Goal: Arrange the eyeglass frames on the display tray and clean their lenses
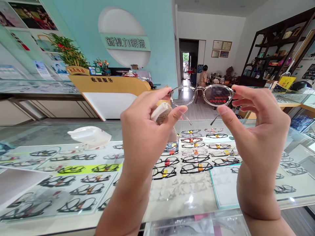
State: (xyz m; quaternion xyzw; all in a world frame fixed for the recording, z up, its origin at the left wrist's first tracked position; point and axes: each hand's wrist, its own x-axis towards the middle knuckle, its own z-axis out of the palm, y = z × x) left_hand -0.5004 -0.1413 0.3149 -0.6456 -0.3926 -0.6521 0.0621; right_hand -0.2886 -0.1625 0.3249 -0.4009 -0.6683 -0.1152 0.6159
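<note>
— So, what lies at your far left?
— On your glass counter (172, 209), a glossy white ornament (91, 137) stands behind flat rows of spectacles (76, 188).
— And your left hand (147, 131)?
— You're pinching one outer end of the clear-rimmed eyeglasses (200, 88) between thumb and forefinger, with a pale, bunched cloth (161, 113) tucked inside that same hand.
— Where are the eyeglasses themselves?
— Up in the air between your hands, above the counter, lenses upright and temples showing below the rims. Red lettering shows in the right lens. Past them, a person (203, 77) is at the back of the room.
— Your right hand (261, 127), then?
— Its thumb and forefinger pinch the other outer end; the remaining fingers are loosely curled. Beyond it, at far right, you have a dark shelf unit (268, 59) against the wall.
</note>
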